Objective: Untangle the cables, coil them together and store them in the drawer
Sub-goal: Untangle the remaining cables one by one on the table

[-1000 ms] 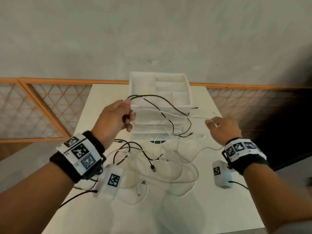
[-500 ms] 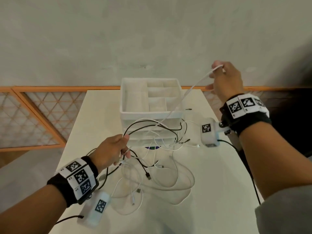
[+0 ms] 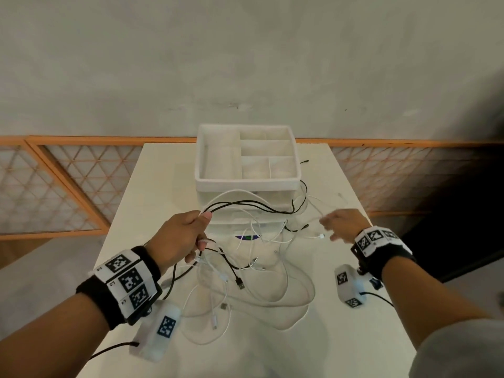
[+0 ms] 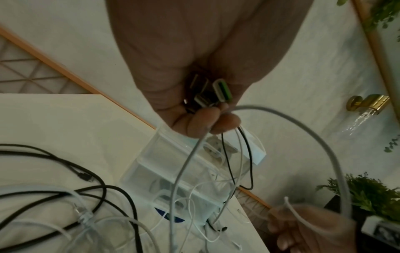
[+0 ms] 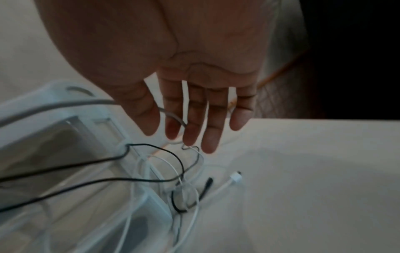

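Note:
Several black and white cables (image 3: 246, 289) lie tangled on the white table (image 3: 346, 339) in front of a white drawer unit (image 3: 246, 184). My left hand (image 3: 202, 230) is raised over the tangle and grips a bundle of cables; the left wrist view shows their plugs (image 4: 211, 93) bunched in the fist. Black strands (image 3: 245, 206) run from it to the unit's right side. My right hand (image 3: 327, 228) hovers right of the unit with fingers (image 5: 191, 123) straight and spread. A grey cable (image 5: 173, 117) passes just behind them, not gripped.
The unit's top tray (image 3: 296, 170) has open compartments. An orange-framed lattice railing (image 3: 54, 184) runs behind and to the left of the table. Dark space lies to the right. A white plug (image 5: 235, 176) rests on bare table beside the unit.
My right hand came down from high on the right to table height and let go of the white cable it was pulling up. The left hand kept its grip and rose slightly.

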`<action>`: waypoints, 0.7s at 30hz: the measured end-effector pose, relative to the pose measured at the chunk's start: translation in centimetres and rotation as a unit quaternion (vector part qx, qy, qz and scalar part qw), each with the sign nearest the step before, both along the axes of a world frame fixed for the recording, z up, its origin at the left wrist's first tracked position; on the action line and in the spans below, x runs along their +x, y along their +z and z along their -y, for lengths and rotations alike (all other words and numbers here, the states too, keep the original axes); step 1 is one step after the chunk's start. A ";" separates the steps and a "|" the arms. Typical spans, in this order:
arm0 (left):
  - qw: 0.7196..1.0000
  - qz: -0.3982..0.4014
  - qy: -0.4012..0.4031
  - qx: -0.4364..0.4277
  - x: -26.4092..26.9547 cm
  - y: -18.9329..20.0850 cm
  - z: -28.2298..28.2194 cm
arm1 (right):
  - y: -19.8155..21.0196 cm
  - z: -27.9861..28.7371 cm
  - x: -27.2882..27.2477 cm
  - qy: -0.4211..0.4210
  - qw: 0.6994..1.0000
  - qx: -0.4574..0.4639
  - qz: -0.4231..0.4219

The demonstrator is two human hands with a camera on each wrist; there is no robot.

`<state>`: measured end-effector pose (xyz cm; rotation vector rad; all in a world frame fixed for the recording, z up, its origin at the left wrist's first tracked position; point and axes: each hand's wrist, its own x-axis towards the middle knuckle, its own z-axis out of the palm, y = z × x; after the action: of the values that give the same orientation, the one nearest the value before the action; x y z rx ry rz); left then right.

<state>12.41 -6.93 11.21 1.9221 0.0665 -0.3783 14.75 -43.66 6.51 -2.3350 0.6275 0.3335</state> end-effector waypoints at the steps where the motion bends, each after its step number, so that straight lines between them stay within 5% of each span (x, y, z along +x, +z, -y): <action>1: 1.000 -0.001 0.014 -0.001 0.0 0.0 0.1 | -0.3 0.1 -0.5 -0.038 0.999 0.021 -0.014; 5: 0.997 0.005 0.041 0.066 0.1 -0.3 -0.5 | 0.5 1.8 -0.8 -0.241 0.959 0.083 0.125; 7: 0.993 0.003 0.032 0.118 -0.1 -0.8 -0.8 | 1.8 2.2 -0.3 -0.274 0.935 0.062 0.217; 15: 0.967 -0.008 -0.028 0.252 -1.2 -1.5 -0.2 | 8.5 -2.6 2.1 -0.102 0.901 0.153 0.393; 21: 0.974 -0.014 0.013 0.224 -1.0 -1.6 -0.6 | 12.1 -2.8 4.5 -0.063 0.878 0.141 0.453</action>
<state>11.42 -6.35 9.58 2.3583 0.2101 -0.3981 19.21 -40.86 18.61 -1.8579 0.2257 -0.6682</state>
